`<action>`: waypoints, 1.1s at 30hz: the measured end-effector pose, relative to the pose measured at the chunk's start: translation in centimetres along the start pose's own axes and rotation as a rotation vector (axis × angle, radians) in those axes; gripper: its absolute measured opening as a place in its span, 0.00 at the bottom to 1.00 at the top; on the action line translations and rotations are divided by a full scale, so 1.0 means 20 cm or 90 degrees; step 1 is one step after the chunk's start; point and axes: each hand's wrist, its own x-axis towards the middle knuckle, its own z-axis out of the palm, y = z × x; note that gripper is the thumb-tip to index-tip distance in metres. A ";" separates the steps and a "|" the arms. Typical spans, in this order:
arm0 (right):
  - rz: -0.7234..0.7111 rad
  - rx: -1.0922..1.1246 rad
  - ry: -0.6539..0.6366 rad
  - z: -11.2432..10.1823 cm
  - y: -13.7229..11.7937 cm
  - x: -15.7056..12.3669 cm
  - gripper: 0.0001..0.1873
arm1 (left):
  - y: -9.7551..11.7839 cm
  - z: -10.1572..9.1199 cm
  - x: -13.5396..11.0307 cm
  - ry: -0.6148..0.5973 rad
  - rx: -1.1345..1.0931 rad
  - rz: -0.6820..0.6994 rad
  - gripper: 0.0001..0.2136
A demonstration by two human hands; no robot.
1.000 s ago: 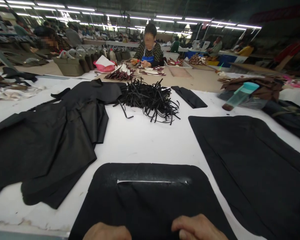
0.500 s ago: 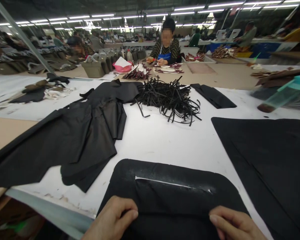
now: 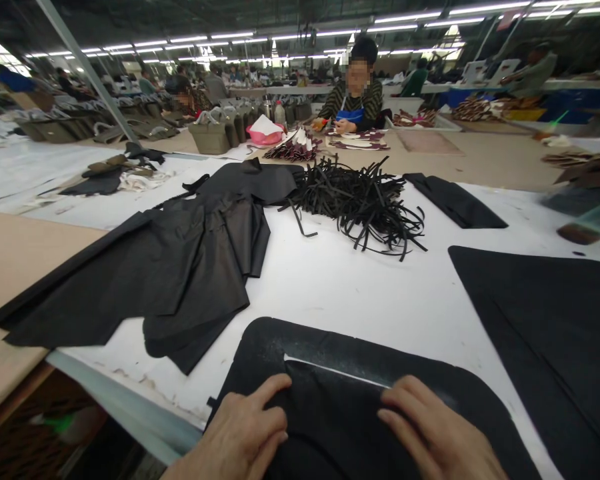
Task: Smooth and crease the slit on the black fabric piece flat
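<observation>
A black fabric piece (image 3: 340,340) with rounded corners lies at the front of the white-topped table, a long narrow slit across its upper part. White shows through the slit. My left hand (image 3: 245,427) is at the slit's left end, index finger reaching forward, thumb and other fingers bent in on the black cloth. Over the slit's right part, my right hand (image 3: 435,427) has thumb and fingers closing on the cloth and covers that end. The black fabric between my hands is slightly rumpled.
Crumpled black sheets (image 3: 180,260) lie left, a heap of black strips (image 3: 360,200) beyond. A folded black piece (image 3: 455,200) and large black panel (image 3: 545,320) are on the right, near a bottle (image 3: 590,223). Across the table a person (image 3: 355,100) handles maroon-and-white pieces.
Both hands have moved forward to the slit, and my right hand has shifted inward over its right part. The whole view has swung slightly left.
</observation>
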 end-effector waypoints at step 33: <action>-0.005 -0.051 -0.086 0.46 -0.33 0.49 0.09 | -0.14 0.25 -0.04 -0.072 0.181 0.057 0.09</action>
